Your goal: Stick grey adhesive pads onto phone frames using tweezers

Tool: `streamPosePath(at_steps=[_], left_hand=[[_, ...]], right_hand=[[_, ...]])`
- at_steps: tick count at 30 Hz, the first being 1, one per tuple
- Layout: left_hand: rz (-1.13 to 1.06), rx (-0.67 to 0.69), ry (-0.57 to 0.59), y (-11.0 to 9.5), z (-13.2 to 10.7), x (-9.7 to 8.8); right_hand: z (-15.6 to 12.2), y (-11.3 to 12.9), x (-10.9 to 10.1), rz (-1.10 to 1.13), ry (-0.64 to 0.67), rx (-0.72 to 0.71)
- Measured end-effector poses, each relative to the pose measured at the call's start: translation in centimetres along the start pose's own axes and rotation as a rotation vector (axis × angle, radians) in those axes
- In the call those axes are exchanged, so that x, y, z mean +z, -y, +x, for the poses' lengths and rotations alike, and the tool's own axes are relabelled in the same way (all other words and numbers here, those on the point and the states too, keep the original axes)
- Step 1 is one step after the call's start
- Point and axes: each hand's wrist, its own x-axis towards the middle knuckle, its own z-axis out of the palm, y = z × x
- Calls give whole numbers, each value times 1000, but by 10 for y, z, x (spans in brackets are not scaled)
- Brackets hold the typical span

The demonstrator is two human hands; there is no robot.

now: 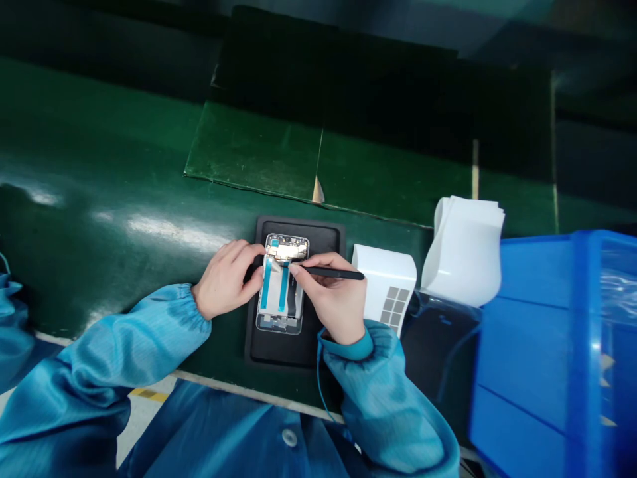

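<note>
An opened smartphone (293,292) lies in a shallow black tray (323,345), its circuit board bare at the top and blue strips running down its middle. My left hand (230,277) holds the phone's left edge, with curled fingers and thumb against its side. In my right hand (337,299) is a pair of black tweezers (333,272), pinched between thumb and fingers. Their tip reaches the phone just below the circuit board. What lies exactly under the tip is too small to make out.
Right of the tray is a curled white sheet with grey squares (383,272). Beyond it stand a bent stack of white sheets (462,252) and a large blue bin (527,352). A green mat (269,146) covers the table's far part. Another blue sleeve (14,325) shows at far left.
</note>
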Motion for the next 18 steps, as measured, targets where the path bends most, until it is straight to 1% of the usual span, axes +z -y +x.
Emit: streamPosePath(at_steps=[18], left_hand=[[-5,7,-7,1,-1,1]], right_hand=[[-1,0,0,-47,9,-27]])
